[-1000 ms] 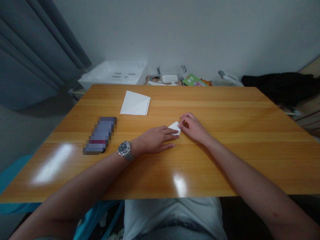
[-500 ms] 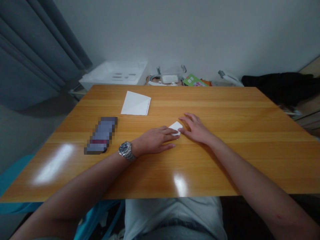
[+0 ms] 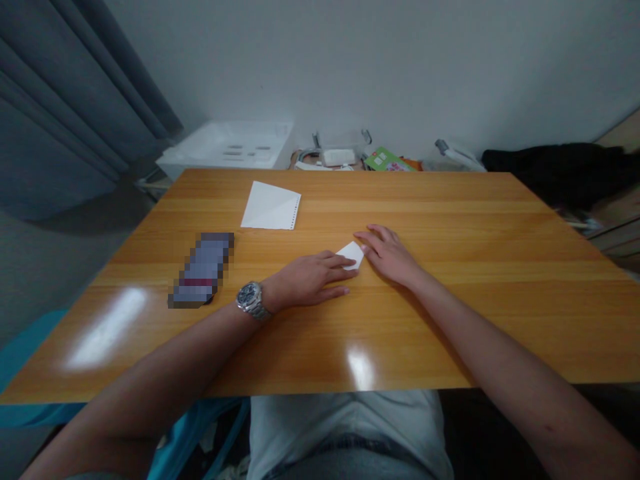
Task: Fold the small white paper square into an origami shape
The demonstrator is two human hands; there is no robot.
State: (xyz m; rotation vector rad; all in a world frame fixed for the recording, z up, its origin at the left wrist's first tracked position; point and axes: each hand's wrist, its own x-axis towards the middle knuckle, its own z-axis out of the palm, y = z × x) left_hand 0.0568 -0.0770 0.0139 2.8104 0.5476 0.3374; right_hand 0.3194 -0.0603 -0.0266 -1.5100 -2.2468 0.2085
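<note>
A small folded piece of white paper (image 3: 353,252) lies flat on the wooden table (image 3: 450,220). My left hand (image 3: 315,279), with a metal watch (image 3: 251,299) on the wrist, rests with outstretched fingers over the paper's left and lower part, pressing it down. Part of the paper is hidden under those fingers. My right hand (image 3: 389,255) is at the paper's right edge, fingers apart. Its thumb is at the paper's right corner; whether it touches cannot be made out.
A larger white sheet (image 3: 271,207) with a perforated edge lies farther back. A blurred phone-like object (image 3: 203,270) is on the left. Behind the table are a white tray (image 3: 225,147), a green booklet (image 3: 387,160) and cables. A blue chair (image 3: 30,340) shows at left.
My right thumb has moved off the paper's face to its right corner, and the right hand has shifted slightly up. My left hand stays in place on the paper.
</note>
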